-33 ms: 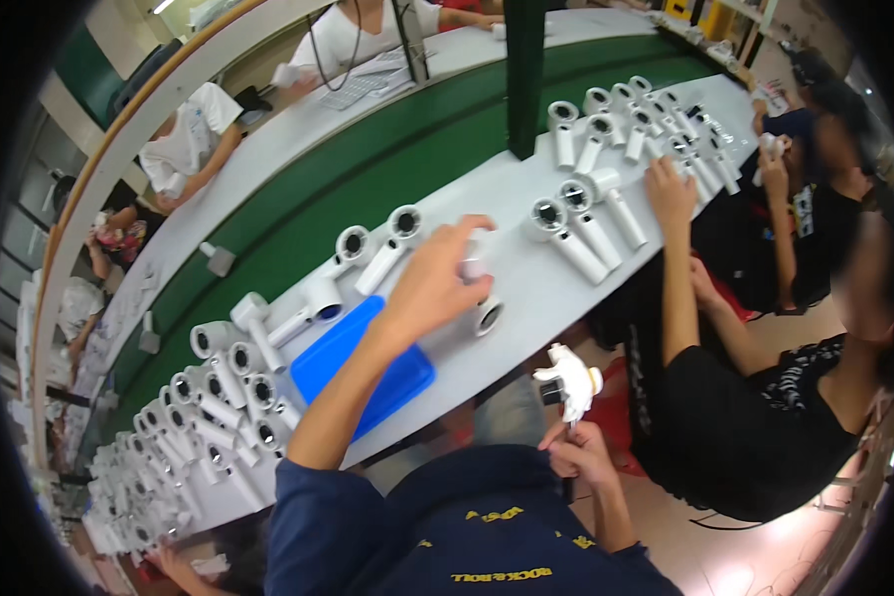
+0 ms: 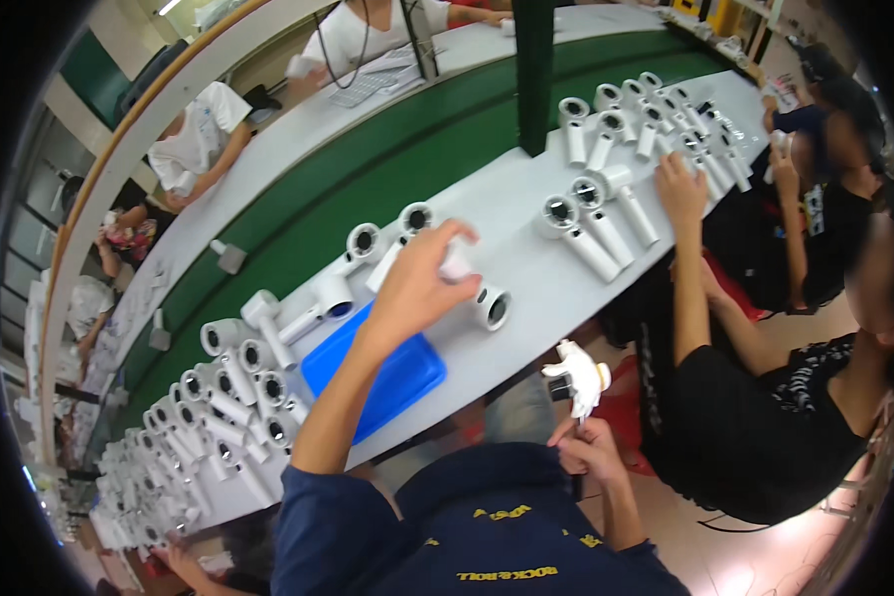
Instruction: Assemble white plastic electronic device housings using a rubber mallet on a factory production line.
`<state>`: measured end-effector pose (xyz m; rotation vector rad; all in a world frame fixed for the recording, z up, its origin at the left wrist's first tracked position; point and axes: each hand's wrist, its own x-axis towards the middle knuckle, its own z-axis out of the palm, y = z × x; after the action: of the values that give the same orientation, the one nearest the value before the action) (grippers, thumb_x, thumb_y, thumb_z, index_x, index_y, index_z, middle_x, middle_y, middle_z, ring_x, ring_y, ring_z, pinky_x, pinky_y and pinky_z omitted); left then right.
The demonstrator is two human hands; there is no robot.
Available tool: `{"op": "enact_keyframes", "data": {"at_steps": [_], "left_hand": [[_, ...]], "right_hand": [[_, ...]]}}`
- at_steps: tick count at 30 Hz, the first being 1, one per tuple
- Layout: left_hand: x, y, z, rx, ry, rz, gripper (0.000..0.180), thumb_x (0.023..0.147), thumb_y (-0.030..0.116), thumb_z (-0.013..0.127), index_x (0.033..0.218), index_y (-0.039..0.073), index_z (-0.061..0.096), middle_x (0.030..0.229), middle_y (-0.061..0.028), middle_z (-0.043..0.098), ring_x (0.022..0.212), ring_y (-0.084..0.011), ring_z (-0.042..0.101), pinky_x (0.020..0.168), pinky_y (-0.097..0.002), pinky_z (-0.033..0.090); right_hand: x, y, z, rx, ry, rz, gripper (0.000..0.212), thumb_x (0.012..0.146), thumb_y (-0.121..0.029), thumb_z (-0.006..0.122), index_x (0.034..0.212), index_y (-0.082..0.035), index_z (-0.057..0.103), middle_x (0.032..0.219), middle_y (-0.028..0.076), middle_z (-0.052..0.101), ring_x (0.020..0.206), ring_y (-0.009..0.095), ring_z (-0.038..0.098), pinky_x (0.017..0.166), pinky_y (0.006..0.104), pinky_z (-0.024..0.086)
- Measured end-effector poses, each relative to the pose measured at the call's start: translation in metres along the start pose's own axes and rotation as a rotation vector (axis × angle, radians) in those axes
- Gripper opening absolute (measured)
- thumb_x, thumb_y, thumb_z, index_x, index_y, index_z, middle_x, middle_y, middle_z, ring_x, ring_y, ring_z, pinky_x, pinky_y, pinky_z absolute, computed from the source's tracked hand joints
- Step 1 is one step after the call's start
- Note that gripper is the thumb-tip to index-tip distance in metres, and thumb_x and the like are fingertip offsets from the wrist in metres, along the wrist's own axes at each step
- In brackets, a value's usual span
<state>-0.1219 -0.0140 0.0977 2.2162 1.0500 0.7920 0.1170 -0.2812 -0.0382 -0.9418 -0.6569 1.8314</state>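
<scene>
My left hand [image 2: 417, 283] is over the table, thumb and fingers curved around a smooth white piece [image 2: 455, 264], blurred and partly hidden by the fingers. Just below the thumb lies a white handheld fan [image 2: 493, 307], its round head showing and its handle hidden. Beneath my left forearm is a blue tray [image 2: 392, 382]. Low in front of my body, my right hand [image 2: 593, 449] is closed on the thin stem of a lobed white object [image 2: 586, 382] with a dark block on one side; its kind is unclear.
Many white handheld fans [image 2: 223, 392] crowd the grey table's left part, and others [image 2: 588, 214] lie to the right. A green conveyor belt [image 2: 308, 214] runs behind, with a dark post [image 2: 534, 89]. A co-worker's hand [image 2: 681, 189] reaches over the right-hand fans.
My left hand has shifted slightly left with the white piece, showing more of the fan head below it. The whole view has moved a little; my right hand keeps its hold.
</scene>
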Motion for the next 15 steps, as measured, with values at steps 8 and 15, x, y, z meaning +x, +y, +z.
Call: {"op": "enact_keyframes", "data": {"at_steps": [8,15], "left_hand": [[-0.107,-0.036,-0.019,0.155,0.181,-0.314,0.022,0.084,0.019,0.078,0.098,0.005,0.068,0.094,-0.0142,0.064,0.088,-0.0334,0.064,0.082,-0.0426,0.053],[-0.126,-0.064,0.009,0.255,0.317,-0.096,0.039,0.079,0.019,0.077,0.116,0.008,0.072,0.101,-0.0102,0.064,0.090,-0.0299,0.059,0.079,-0.0406,0.050]], "right_hand": [[0.052,-0.020,0.018,0.023,-0.146,0.097,0.010,0.097,-0.002,0.059,0.101,0.007,0.062,0.055,-0.004,0.041,0.042,0.005,0.033,0.041,0.0237,0.023],[0.078,-0.010,0.044,-0.082,-0.146,0.184,0.010,0.100,-0.004,0.057,0.102,0.005,0.061,0.054,-0.005,0.038,0.042,0.003,0.031,0.041,0.0221,0.022]]}}
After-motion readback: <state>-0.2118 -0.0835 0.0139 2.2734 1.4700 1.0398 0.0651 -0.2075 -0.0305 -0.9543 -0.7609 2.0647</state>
